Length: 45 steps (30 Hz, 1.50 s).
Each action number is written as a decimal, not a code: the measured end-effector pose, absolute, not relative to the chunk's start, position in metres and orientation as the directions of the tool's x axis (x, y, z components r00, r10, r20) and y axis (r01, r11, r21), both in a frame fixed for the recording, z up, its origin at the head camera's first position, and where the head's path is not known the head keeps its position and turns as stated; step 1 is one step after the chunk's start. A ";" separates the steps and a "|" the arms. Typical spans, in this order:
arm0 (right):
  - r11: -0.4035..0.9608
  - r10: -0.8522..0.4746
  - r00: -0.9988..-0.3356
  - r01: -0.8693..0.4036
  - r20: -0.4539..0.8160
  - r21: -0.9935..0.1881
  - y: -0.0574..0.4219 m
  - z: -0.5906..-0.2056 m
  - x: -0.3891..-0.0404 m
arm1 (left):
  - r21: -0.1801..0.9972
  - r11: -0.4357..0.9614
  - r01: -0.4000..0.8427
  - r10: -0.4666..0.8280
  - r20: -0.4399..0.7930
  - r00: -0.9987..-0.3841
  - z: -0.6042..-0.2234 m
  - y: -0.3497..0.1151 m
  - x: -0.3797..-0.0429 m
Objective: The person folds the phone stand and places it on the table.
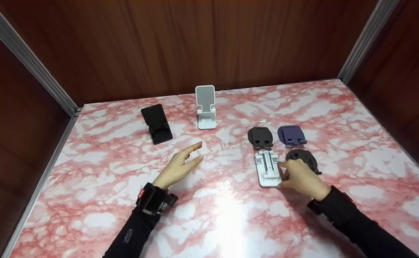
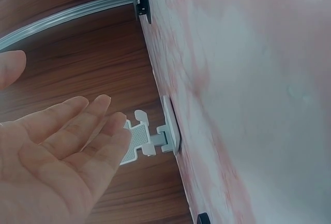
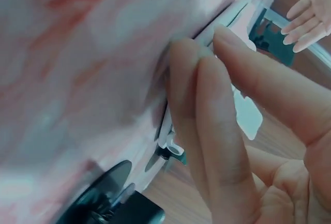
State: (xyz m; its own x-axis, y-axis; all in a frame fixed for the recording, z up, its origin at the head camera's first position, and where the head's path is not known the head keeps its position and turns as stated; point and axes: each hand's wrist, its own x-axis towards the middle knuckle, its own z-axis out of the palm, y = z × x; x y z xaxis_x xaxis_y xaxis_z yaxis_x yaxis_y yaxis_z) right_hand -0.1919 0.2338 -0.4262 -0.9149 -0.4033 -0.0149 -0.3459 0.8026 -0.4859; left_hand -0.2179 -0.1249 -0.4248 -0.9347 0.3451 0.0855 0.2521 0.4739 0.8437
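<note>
In the head view a white phone stand (image 1: 267, 169), folded flat, lies on the right half of the table. My right hand (image 1: 304, 179) pinches its right edge; the right wrist view shows the fingertips (image 3: 226, 71) close together at that edge. My left hand (image 1: 181, 165) hovers over the middle of the table with its fingers extended, holding nothing. Beyond it stand an unfolded white phone stand (image 1: 206, 107) and an unfolded black phone stand (image 1: 157, 124). The left wrist view shows the open palm (image 2: 62, 167) partly covering the unfolded white stand (image 2: 161, 137).
A dark round-based stand (image 1: 260, 137) and a purple one (image 1: 292, 135) lie just beyond the folded white stand. Another dark round one (image 1: 302, 157) sits close by my right hand. Wood-grain panels (image 1: 181, 46) enclose the marbled table (image 1: 116, 179) at the back and sides.
</note>
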 end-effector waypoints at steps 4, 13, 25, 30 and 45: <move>0.842 -0.401 -0.915 -0.387 0.042 -0.377 0.229 -0.419 -0.190 | 0.814 0.515 0.268 0.338 0.095 -0.936 -0.423 -0.125 -0.218; 0.907 -0.345 -0.894 -0.396 0.284 -0.143 0.216 -0.413 -0.181 | 0.628 0.700 0.340 0.294 0.180 -0.939 -0.420 -0.124 -0.219; 0.914 -0.344 -0.897 -0.388 0.279 -0.119 0.200 -0.403 -0.194 | 0.288 0.887 0.361 0.265 0.324 -0.908 -0.415 -0.113 -0.229; 0.912 -0.338 -0.898 -0.386 0.280 -0.139 0.193 -0.399 -0.199 | 0.200 0.924 0.327 0.240 0.363 -0.901 -0.412 -0.107 -0.237; 0.876 -0.402 -0.865 -0.459 0.300 -0.148 0.176 -0.403 -0.207 | 0.101 0.972 0.212 0.145 0.452 -0.880 -0.408 -0.090 -0.285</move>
